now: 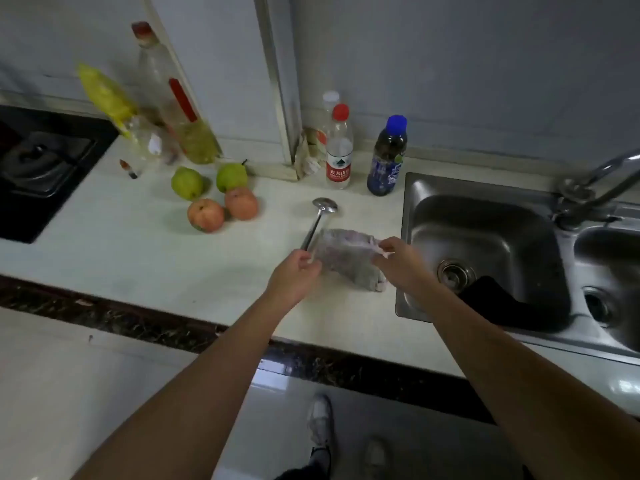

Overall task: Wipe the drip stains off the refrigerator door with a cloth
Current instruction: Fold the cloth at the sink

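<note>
Grey cloth (pixel 343 252) — left hand (pixel 294 271), right hand (pixel 398 261) pinch edges (beside sink (pixel 406 216)).

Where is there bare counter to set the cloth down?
Widest bare counter lies between the stove and the cloth, in front of the fruit. A narrower strip lies between spoon and sink. The back, by the bottles, is crowded.

I face a pale surface (pixel 138 244) with a dark speckled edge, under grey walls (pixel 485 64), between a black stove (pixel 41 168) and a steel double sink (pixel 485 216), above glossy floor tiles (pixel 277 427).
</note>
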A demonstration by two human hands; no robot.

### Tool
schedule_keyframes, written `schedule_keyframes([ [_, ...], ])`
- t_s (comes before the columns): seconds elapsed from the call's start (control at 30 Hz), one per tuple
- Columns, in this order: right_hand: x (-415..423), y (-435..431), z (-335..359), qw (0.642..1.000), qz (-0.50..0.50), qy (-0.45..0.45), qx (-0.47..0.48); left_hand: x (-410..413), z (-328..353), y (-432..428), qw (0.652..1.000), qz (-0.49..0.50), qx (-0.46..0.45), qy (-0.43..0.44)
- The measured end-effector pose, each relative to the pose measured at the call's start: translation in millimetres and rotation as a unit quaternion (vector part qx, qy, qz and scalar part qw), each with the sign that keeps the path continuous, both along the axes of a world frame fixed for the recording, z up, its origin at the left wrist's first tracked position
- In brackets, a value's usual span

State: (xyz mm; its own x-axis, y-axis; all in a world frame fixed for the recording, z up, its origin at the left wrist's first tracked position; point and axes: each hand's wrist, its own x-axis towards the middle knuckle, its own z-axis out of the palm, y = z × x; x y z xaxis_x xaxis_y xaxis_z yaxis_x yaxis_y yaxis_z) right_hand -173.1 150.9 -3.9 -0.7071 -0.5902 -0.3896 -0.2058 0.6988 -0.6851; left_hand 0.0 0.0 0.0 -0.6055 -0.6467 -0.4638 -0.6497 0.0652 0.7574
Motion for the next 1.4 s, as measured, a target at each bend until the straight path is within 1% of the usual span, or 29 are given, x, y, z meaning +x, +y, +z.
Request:
schedule_keyframes([
  [0.07, -9.4, -11.9, -9.8, 1.0, -0.019, 0.007, 0.011, -15.8, -8.5, -6.6, 1.0, -0.011, -0.001, -0.017],
  [0.17, -16.4, -21.8, -28.7, 0.998, -0.056, -0.018, 0.015, -32.1, -16.4, -6.0, 0.999, -0.027, 0.0, -0.02],
  [0.2, -17.9, -25.0, -34.0, 0.998, -0.055, -0.013, 0.021, -36.2, -19.4, -6.2, 0.999, -0.03, 0.001, -0.019],
  [0.33, -20.7, -32.8, -51.2, 0.995, 0.004, 0.058, 0.077, -45.4, -30.3, -12.8, 1.0, -0.019, 0.012, -0.018],
  [0.43, -19.5, -29.0, -57.5, 0.992, 0.025, 0.075, 0.096, -45.9, -35.8, -12.6, 0.999, -0.025, 0.013, -0.03],
  [0.57, -18.9, -20.6, -57.3, 0.99, 0.026, 0.051, 0.131, -48.7, -36.9, -14.0, 0.998, -0.039, 0.026, -0.043],
  [0.67, -19.2, -15.8, -57.2, 0.989, 0.025, 0.023, 0.146, -51.6, -38.2, -13.6, 0.996, -0.058, 0.053, -0.049],
  [0.77, -17.0, -11.8, -53.4, 0.988, 0.038, 0.013, 0.151, -51.7, -34.4, -11.4, 0.994, -0.047, 0.086, -0.047],
  [0.83, -14.9, -8.9, -46.6, 0.991, 0.036, 0.002, 0.13, -50.0, -29.1, -11.3, 0.994, -0.035, 0.094, -0.033],
  [0.9, -12.5, -3.9, -35.4, 0.996, 0.022, -0.013, 0.089, -48.5, -19.3, -11.9, 0.995, -0.014, 0.097, -0.009],
  [1.0, -7.3, 8.5, -6.0, 0.998, -0.016, -0.06, -0.003, -47.2, 5.1, -12.1, 0.99, 0.029, 0.133, 0.046],
  [1.07, -0.9, 19.3, 21.8, 0.992, -0.048, -0.094, -0.076, -44.1, 25.9, -10.2, 0.983, 0.047, 0.153, 0.092],
  [1.13, 6.8, 30.2, 48.5, 0.984, -0.064, -0.114, -0.124, -38.3, 44.9, -5.7, 0.972, 0.072, 0.172, 0.143],
  [1.2, 16.1, 37.1, 71.1, 0.976, -0.061, -0.136, -0.157, -31.5, 61.9, 1.4, 0.948, 0.123, 0.22, 0.196],
  [1.3, 30.1, 38.0, 97.6, 0.965, -0.055, -0.16, -0.202, -18.8, 91.4, 15.2, 0.89, 0.203, 0.306, 0.27],
  [1.33, 33.9, 36.1, 104.7, 0.96, -0.053, -0.172, -0.217, -13.0, 99.5, 19.2, 0.874, 0.216, 0.322, 0.293],
  [1.4, 39.6, 30.5, 116.3, 0.957, -0.033, -0.18, -0.225, 2.7, 111.2, 25.0, 0.859, 0.222, 0.323, 0.33],
])
